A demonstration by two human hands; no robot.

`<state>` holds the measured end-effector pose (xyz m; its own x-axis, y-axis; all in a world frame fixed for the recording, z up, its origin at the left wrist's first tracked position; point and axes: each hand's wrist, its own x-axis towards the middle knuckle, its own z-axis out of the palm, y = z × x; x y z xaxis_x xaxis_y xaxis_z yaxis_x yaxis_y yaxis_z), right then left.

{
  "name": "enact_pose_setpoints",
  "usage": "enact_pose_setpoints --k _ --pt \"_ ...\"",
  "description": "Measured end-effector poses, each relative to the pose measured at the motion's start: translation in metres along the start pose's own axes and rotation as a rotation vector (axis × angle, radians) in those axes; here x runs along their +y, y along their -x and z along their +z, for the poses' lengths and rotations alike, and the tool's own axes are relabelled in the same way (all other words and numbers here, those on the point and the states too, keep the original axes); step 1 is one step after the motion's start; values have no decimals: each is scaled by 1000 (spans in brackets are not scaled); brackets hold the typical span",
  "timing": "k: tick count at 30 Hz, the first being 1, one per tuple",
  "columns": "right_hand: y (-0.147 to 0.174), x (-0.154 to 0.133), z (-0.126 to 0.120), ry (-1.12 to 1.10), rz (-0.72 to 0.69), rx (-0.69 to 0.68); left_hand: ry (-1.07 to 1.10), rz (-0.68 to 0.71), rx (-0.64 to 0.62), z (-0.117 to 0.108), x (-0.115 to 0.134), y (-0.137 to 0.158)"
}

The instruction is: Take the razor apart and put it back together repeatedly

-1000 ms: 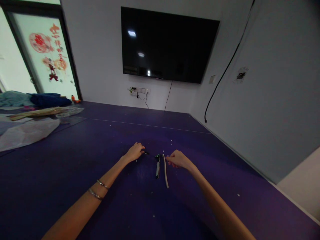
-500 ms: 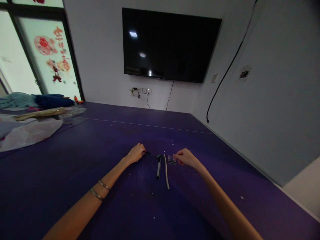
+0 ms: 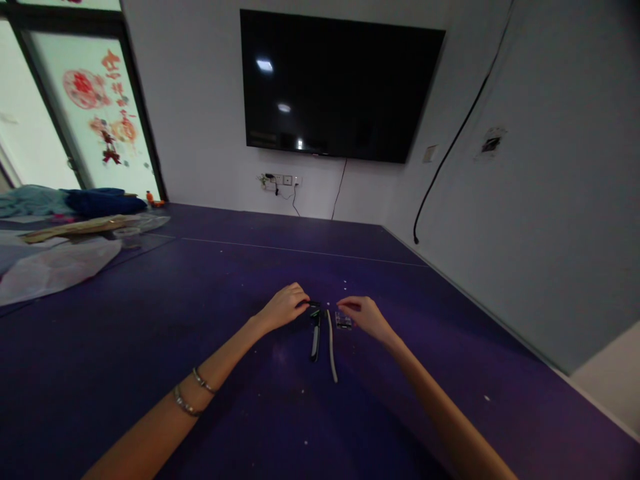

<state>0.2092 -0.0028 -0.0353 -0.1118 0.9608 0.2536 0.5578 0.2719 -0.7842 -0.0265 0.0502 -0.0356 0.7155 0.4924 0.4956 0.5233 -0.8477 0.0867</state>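
Note:
My left hand [image 3: 287, 308] pinches a small dark piece [image 3: 314, 304], too small to name, just above the head of a razor [image 3: 315, 337]. The razor lies on the purple surface, its handle black and grey and pointing towards me. Right of it is a thin off-white stick [image 3: 332, 347], slightly curved, with a dark far end. A small clear pack [image 3: 343, 321] with dark parts inside lies beside the stick. Over the pack's far edge hovers my right hand [image 3: 367, 317], thumb and fingertips drawn together. Whatever may be between them does not show.
The broad purple surface [image 3: 225, 400] has small white specks scattered on it. A plastic bag [image 3: 60, 267] and folded cloths [image 3: 100, 201] lie at the far left. On the wall hangs a television [image 3: 340, 87]; a black cable [image 3: 450, 147] dangles at the right.
My left hand has moved right with the small dark piece, up to the razor's head. My right hand has shifted slightly left, its fingertips now over the clear pack's far edge.

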Motion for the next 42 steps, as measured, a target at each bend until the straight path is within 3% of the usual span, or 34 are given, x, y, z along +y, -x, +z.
enact_pose_setpoints --k 6,19,23,28,36,42 --pt "0 -3 10 -184 56 -50 -60 100 -14 -8 33 -6" --pt "4 -15 1 -275 90 -101 -103 109 -9 -4 42 -5" --pt "0 0 -8 -160 103 -40 -87 52 -5 10 40 -3" --pt "-4 26 -14 -55 142 40 -69 1 -102 38 36 -12" --pt "-2 42 -9 31 139 8 -30 5 -249 63 43 -46" --pt "-1 45 -7 69 116 -36 -16 -9 -310 75 40 -49"
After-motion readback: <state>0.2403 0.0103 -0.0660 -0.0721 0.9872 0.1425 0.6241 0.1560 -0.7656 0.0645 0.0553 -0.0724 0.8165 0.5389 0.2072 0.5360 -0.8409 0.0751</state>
